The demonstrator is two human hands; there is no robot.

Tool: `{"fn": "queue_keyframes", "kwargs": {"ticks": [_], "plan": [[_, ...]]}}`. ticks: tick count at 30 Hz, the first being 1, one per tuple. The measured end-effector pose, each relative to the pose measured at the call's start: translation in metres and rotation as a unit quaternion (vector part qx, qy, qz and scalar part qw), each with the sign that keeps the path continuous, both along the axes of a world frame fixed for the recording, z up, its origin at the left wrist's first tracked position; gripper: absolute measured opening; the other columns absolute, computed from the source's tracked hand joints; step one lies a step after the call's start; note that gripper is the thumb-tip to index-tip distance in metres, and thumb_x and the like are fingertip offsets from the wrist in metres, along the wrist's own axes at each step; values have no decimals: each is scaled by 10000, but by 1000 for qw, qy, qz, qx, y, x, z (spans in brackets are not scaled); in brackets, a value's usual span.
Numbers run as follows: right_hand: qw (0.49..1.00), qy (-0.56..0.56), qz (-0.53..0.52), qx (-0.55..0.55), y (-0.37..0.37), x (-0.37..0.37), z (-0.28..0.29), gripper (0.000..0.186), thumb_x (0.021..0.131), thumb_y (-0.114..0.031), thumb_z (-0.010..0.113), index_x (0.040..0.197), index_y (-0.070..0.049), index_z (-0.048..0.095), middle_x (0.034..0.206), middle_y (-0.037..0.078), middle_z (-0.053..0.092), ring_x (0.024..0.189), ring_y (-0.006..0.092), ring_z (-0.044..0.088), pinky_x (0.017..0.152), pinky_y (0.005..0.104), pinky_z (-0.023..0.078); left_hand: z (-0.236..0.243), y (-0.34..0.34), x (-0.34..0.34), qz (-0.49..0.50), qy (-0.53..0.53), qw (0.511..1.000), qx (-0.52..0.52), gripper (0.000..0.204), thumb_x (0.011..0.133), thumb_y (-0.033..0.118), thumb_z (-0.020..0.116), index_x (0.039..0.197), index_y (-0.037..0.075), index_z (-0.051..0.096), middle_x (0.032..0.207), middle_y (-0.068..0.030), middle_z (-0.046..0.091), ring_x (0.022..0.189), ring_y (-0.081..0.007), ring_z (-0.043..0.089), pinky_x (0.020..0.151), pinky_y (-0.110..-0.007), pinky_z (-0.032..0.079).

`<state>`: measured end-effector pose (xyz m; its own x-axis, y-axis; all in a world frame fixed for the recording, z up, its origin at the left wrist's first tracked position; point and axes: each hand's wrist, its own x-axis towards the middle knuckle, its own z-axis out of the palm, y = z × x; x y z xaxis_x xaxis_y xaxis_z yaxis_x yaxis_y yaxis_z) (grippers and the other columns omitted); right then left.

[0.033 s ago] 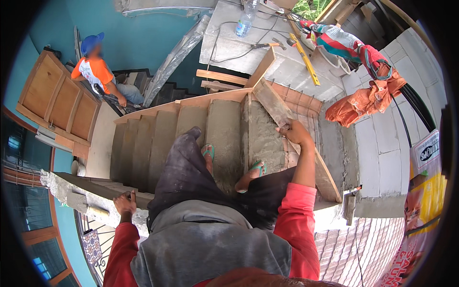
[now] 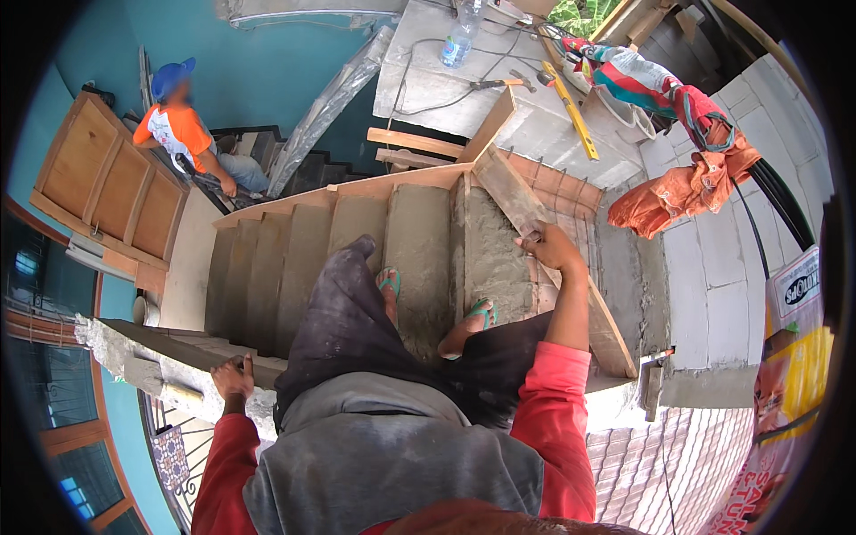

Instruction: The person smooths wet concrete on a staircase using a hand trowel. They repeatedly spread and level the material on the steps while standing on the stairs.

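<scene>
My right hand (image 2: 555, 247) is closed round the edge of a long wooden plank (image 2: 606, 330), which slants across the upper end of the concrete stairs (image 2: 419, 241). Beside the plank lies rough grey wet-looking concrete (image 2: 495, 245). My left hand (image 2: 234, 378) rests on the rough top of a low concrete wall (image 2: 259, 406), fingers a little apart and holding nothing. A trowel (image 2: 183, 392) with a pale handle lies on that wall, left of this hand. My sandalled feet (image 2: 468, 332) stand on the upper steps.
On the concrete slab (image 2: 419, 85) ahead lie a hammer (image 2: 499, 85), a yellow spirit level (image 2: 571, 111), a bottle (image 2: 457, 45) and cables. A bucket (image 2: 620, 116) and orange cloth (image 2: 682, 192) are at right. Another person (image 2: 183, 134) sits lower down at left. Rebar (image 2: 562, 183) sticks out near the plank.
</scene>
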<state>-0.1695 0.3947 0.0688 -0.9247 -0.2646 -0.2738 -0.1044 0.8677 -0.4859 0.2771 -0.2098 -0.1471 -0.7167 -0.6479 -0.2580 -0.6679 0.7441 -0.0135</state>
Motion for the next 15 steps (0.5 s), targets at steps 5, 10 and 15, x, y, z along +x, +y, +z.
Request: {"fn": "queue_keyframes", "kwargs": {"ticks": [5, 10, 15], "plan": [[1000, -10, 21, -5, -9, -5, 7, 609, 888, -421, 845, 1270, 29, 696, 1071, 221, 770, 987, 312, 744, 895, 411, 566, -5, -8, -4, -6, -42, 999, 7, 548, 1043, 561, 467, 1019, 141, 818, 995, -160, 791, 998, -345, 730, 1087, -472, 409], [999, -37, 11, -1, -8, -3, 15, 618, 905, -418, 838, 1283, 47, 686, 1102, 227, 769, 1010, 311, 744, 902, 404, 567, -12, -9, -9, -16, -21, 999, -18, 549, 1042, 576, 466, 1023, 144, 806, 998, -145, 794, 986, -350, 734, 1055, -464, 423], [999, -24, 11, 27, -15, -1, 22, 668, 906, -447, 830, 1304, 65, 669, 1121, 240, 765, 1019, 327, 745, 905, 409, 567, -3, -11, -10, -9, -36, 999, 22, 551, 1040, 583, 464, 1040, 147, 801, 995, -140, 798, 988, -352, 736, 1036, -449, 427]]}}
